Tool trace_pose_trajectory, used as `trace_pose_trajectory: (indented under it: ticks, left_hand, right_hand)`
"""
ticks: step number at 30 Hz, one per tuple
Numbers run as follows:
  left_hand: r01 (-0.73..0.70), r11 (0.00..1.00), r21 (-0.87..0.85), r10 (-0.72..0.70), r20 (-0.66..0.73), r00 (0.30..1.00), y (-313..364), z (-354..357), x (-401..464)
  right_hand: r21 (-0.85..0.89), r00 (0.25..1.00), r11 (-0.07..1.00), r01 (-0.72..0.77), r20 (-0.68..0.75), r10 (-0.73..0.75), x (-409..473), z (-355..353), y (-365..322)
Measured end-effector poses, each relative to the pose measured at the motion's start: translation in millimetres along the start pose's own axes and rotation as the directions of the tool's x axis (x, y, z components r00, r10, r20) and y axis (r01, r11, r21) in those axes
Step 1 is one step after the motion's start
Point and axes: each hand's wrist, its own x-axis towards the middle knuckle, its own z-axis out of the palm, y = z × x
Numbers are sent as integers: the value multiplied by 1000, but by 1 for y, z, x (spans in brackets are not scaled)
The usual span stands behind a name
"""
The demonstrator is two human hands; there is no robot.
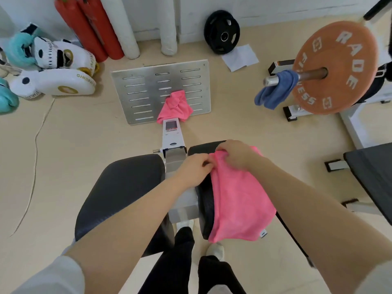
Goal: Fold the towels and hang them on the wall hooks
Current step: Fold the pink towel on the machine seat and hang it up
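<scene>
Pale flooring (244, 124) of a gym room fills the background. At centre, the fingers (206, 162) of the left hand (192, 169) are curled onto the top edge of a pink towel (237, 196); the right hand (235, 153), just beside it at 2 o'clock, is clamped on the same edge, its fingertips hidden in the cloth. This towel is draped over the right black pad (204, 200) of a machine, hanging toward 5 o'clock. A second, crumpled pink towel (175, 107) is seen at 12 o'clock on a slotted metal plate (140, 92). A blue towel (275, 90) is hung on a barbell sleeve beside an orange weight plate (335, 66) at 2 o'clock.
</scene>
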Motion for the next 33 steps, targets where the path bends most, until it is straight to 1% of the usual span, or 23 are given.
trace_pose_trajectory:
  ticks: [3,5,7,8,10,11,12,13,14,16,17,19,20,23,25,29,33]
  left_hand:
    - [23,995,-95,-23,0,1000,-2,0,12]
    - [71,985,-157,-74,-9,997,1,1,17]
    - [94,986,-136,-97,-13,995,5,2,21]
    - [92,991,-93,-94,-15,995,7,3,23]
    - [80,996,-31,-80,-5,997,12,3,26]
    - [74,997,-33,-73,8,997,15,3,27]
    - [63,996,-62,-61,23,998,18,5,28]
    - [47,991,-128,-43,38,998,21,6,28]
    - [39,972,-230,-27,54,998,24,8,28]
    - [42,890,-454,-2,89,996,32,11,25]
    - [49,841,-539,6,99,995,35,13,23]
    - [57,778,-625,-4,85,996,38,19,21]
    - [56,768,-638,-18,66,998,38,21,20]
    - [22,784,-621,-38,-13,999,40,26,16]
    - [14,778,-629,-62,-55,997,42,26,15]
    - [45,791,-610,-166,-143,976,44,30,14]
    - [85,777,-624,-267,-205,942,43,33,15]
  right_hand:
    - [128,988,987,93,-138,-75,-4,-4,8]
    - [214,966,968,135,-246,-80,-13,-7,14]
    - [343,941,925,164,-335,-43,-26,-9,21]
    - [441,935,881,171,-355,-4,-33,-10,24]
    - [659,935,728,191,-347,69,-45,-11,29]
    - [729,933,655,200,-346,99,-49,-10,32]
    - [763,928,612,207,-352,125,-51,-10,36]
    - [775,922,595,212,-360,140,-53,-10,39]
    - [778,919,588,220,-368,143,-53,-9,43]
    - [769,915,591,244,-384,122,-53,-10,44]
    - [755,915,604,254,-390,103,-52,-10,43]
    - [698,913,664,267,-405,59,-49,-11,42]
    - [683,915,679,269,-401,41,-49,-11,41]
    - [723,925,621,302,-380,-8,-51,-12,36]
    - [723,926,614,316,-376,-34,-50,-11,35]
    - [669,916,665,331,-397,-57,-46,-13,34]
    - [699,919,625,347,-388,-76,-46,-14,36]
